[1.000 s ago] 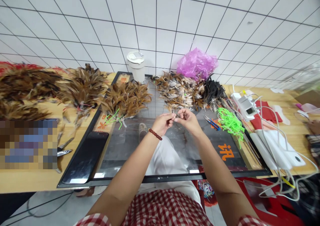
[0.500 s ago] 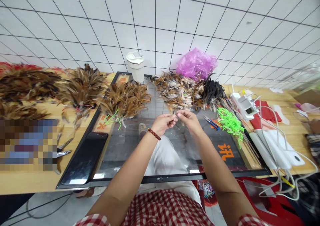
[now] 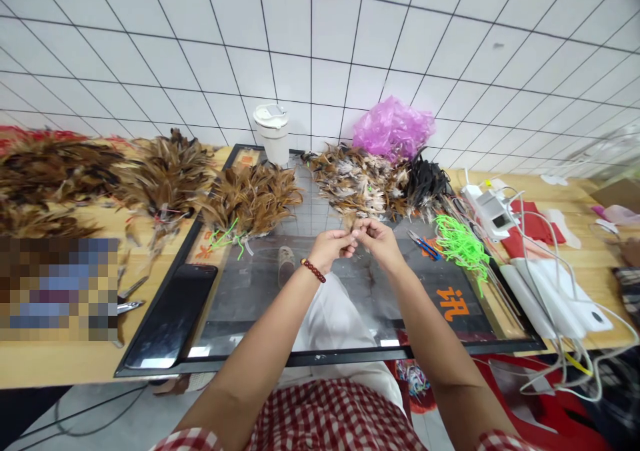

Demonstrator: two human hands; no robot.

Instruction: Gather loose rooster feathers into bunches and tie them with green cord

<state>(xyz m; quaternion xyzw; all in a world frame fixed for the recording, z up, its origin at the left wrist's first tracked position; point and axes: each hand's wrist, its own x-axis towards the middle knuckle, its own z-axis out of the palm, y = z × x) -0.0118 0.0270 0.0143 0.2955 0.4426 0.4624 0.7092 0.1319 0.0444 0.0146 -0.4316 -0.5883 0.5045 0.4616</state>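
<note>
My left hand [image 3: 330,248] and my right hand [image 3: 380,238] meet fingertip to fingertip over the glass pane [image 3: 350,298], both pinched shut on a small tuft of feathers [image 3: 350,222] that sticks up between them. A red bead bracelet [image 3: 313,270] circles my left wrist. Just beyond the hands lies a mixed brown and white feather heap [image 3: 357,181], and to the left a brown feather bundle [image 3: 253,198] with green ties [image 3: 225,232].
White lidded cup [image 3: 273,131] and pink plastic bag [image 3: 393,128] at the back. Black feathers [image 3: 425,181], blue-handled scissors [image 3: 424,244], neon green ties [image 3: 460,241] on the right, then a white device with cables [image 3: 493,212]. Black phone [image 3: 173,311], pliers [image 3: 127,298], more feather heaps [image 3: 60,174] on the left.
My hands have stayed together over the glass, shifting slightly; the fingers have closed tighter round the feather tuft, which now stands up between them.
</note>
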